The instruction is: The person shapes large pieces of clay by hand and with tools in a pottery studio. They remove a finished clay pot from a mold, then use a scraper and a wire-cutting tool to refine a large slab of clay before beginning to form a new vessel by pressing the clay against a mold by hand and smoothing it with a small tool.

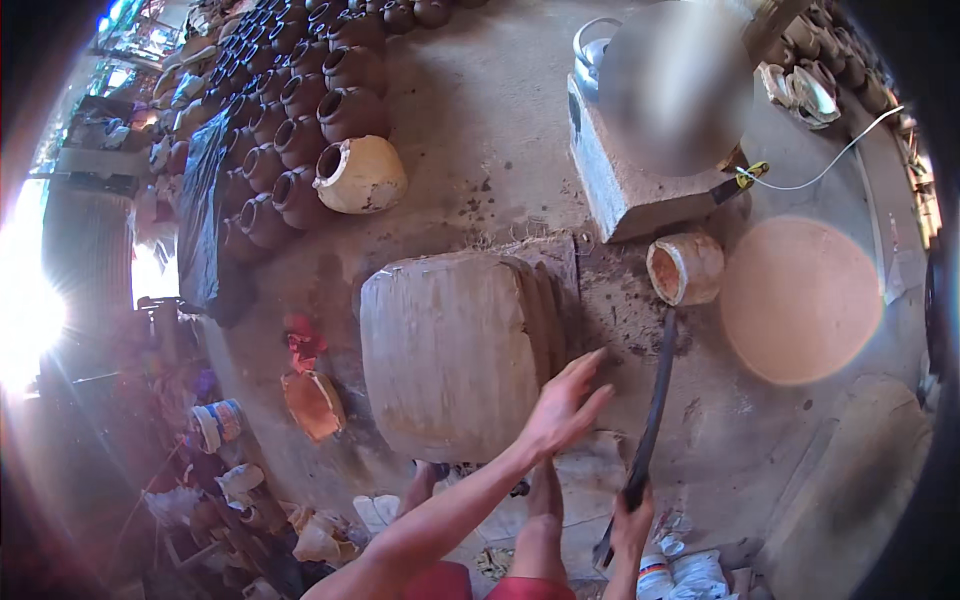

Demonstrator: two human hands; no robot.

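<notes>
My right hand (630, 517) is wrapped around the lower part of a long, dark, narrow bar (657, 400). Whether the bar is wood or metal cannot be told. Its far end reaches up to a round pale pot (688, 270) lying on its side, and I cannot tell if they touch. My left hand (570, 408) is stretched out with its fingers apart, holding nothing. It hovers by the right near edge of a big, rounded, square block of what looks like clay (445, 350), with a smooth grey-brown top. My legs are just behind the block.
Rows of dark clay pots (295, 135) fill the far left, with a pale pot (362, 175) beside them. A concrete block (640, 190) stands far right with a kettle (595, 50). A broken shard (313, 405) and bucket (216, 424) lie left. A blurred patch hides part.
</notes>
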